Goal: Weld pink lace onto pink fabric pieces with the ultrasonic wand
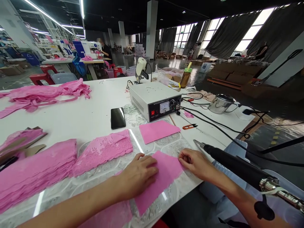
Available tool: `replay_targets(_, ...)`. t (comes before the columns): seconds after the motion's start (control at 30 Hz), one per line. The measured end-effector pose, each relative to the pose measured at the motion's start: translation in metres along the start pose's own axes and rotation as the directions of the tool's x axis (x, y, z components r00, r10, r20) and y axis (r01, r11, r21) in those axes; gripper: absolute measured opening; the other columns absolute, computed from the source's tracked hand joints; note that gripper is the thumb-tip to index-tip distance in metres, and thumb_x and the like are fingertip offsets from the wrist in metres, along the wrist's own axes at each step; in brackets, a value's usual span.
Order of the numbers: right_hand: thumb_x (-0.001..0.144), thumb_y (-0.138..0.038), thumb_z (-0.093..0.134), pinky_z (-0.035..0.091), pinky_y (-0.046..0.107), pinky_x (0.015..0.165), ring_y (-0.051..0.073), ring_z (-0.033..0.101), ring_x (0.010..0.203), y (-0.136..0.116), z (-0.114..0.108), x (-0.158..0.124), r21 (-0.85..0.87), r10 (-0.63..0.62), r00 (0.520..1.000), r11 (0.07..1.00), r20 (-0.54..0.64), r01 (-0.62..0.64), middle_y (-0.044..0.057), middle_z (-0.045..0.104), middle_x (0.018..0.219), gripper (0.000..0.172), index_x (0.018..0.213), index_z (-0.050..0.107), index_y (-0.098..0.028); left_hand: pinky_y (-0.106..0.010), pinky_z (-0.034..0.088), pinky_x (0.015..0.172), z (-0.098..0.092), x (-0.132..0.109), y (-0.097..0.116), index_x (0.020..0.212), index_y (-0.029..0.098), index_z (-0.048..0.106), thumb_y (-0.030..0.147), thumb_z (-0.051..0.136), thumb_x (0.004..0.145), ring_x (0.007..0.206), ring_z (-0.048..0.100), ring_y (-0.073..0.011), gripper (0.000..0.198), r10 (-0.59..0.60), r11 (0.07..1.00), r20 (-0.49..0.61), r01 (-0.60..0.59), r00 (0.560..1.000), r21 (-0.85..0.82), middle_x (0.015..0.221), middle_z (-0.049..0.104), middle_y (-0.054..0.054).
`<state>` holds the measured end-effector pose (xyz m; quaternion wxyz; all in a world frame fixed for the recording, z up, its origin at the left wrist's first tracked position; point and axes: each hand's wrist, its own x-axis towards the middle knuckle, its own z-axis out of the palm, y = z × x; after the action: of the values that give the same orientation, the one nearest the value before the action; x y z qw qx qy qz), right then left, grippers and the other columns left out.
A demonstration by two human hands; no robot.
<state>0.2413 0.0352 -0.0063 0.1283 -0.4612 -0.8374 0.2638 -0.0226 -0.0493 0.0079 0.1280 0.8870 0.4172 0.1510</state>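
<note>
A plain pink fabric piece (163, 172) lies on the clear sheet over the marbled worktop in front of me. My left hand (140, 174) rests on its left part, palm down with the fingers lying on the cloth. At the far right corner, the fingers of my right hand (192, 161) are pinched together on the fabric's edge. Beyond sits another pink fabric piece (158, 130), flat beside the control box. Close to my right forearm, a black handheld tool with a metal tip (228, 161) slants in from the right, touched by neither hand.
The white control box (154, 95) stands mid-table with cables running right. A phone (118, 118), orange thread snips (189, 126) and a glass pot (220, 103) lie around it. Stacked pink pieces (47, 161) and lace fabric (104, 148) cover the left. Plastic bins (216, 183) stand below the right edge.
</note>
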Motion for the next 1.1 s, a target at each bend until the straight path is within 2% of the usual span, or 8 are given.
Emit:
replay_targets(0.17, 0.083, -0.023, 0.051, 0.034, 0.027, 0.059, 0.014, 0.046, 0.061, 0.000, 0.000, 0.001, 0.002, -0.022, 1.000, 1.000, 0.007, 0.022, -0.001, 0.054, 0.065, 0.014, 0.068, 0.052, -0.021, -0.039, 0.035, 0.102, 0.003, -0.001, -0.001, 0.097, 0.020, 0.067, 0.016, 0.060, 0.091, 0.105, 0.062, -0.0207, 0.010, -0.007, 1.000, -0.011, 0.007, 1.000, 0.005, 0.119, 0.064, -0.005)
replay_targets(0.4, 0.088, -0.029, 0.048, 0.035, 0.026, 0.056, 0.013, 0.045, 0.059, 0.009, 0.000, -0.001, 0.017, -0.014, 1.000, 1.000, -0.001, 0.014, -0.001, 0.054, 0.066, 0.018, 0.073, 0.055, -0.021, -0.042, 0.036, 0.101, 0.007, -0.001, -0.003, 0.095, 0.020, 0.067, 0.017, 0.061, 0.091, 0.106, 0.062, -0.0226, 0.008, -0.015, 1.000, -0.006, 0.015, 1.000, 0.002, 0.119, 0.064, -0.007)
replay_targets(0.67, 0.081, -0.021, 0.053, 0.033, 0.027, 0.056, 0.013, 0.045, 0.059, 0.005, 0.003, 0.002, -0.024, -0.045, 0.998, 0.999, -0.036, 0.045, -0.002, 0.052, 0.063, 0.013, 0.068, 0.054, -0.021, -0.044, 0.035, 0.103, 0.008, -0.001, -0.003, 0.096, 0.019, 0.067, 0.015, 0.061, 0.090, 0.108, 0.061, -0.0232, 0.009, -0.020, 1.000, 0.003, 0.020, 1.000, -0.008, 0.120, 0.064, -0.007)
replay_targets(0.87, 0.083, -0.022, 0.051, 0.035, 0.026, 0.055, 0.013, 0.045, 0.060, 0.005, -0.001, -0.001, 0.008, -0.101, 0.992, 0.995, -0.076, 0.102, -0.002, 0.052, 0.067, 0.012, 0.072, 0.053, -0.022, -0.046, 0.035, 0.104, 0.006, 0.000, -0.001, 0.096, 0.019, 0.067, 0.015, 0.058, 0.091, 0.109, 0.061, -0.0245, 0.011, -0.030, 0.999, 0.005, 0.030, 1.000, -0.040, 0.120, 0.064, -0.009)
replay_targets(1.0, 0.086, -0.023, 0.050, 0.036, 0.028, 0.059, 0.014, 0.045, 0.063, 0.001, -0.006, -0.004, 0.013, -0.149, 0.985, 0.988, -0.087, 0.151, 0.000, 0.053, 0.071, 0.014, 0.073, 0.054, -0.022, -0.046, 0.043, 0.097, 0.003, 0.007, 0.003, 0.093, 0.016, 0.067, 0.013, 0.051, 0.094, 0.106, 0.063, -0.0267, 0.016, -0.063, 0.994, 0.004, 0.063, 0.998, -0.085, 0.117, 0.066, -0.012)
replay_targets(1.1, 0.088, -0.024, 0.050, 0.036, 0.029, 0.060, 0.014, 0.045, 0.064, -0.005, -0.008, -0.006, 0.031, -0.163, 0.983, 0.986, -0.080, 0.166, 0.000, 0.052, 0.071, 0.014, 0.074, 0.053, -0.022, -0.041, 0.048, 0.095, -0.002, 0.021, 0.009, 0.102, 0.015, 0.067, 0.012, 0.046, 0.095, 0.110, 0.063, -0.0264, 0.022, -0.104, 0.982, -0.005, 0.102, 0.995, -0.156, 0.128, 0.062, -0.014)
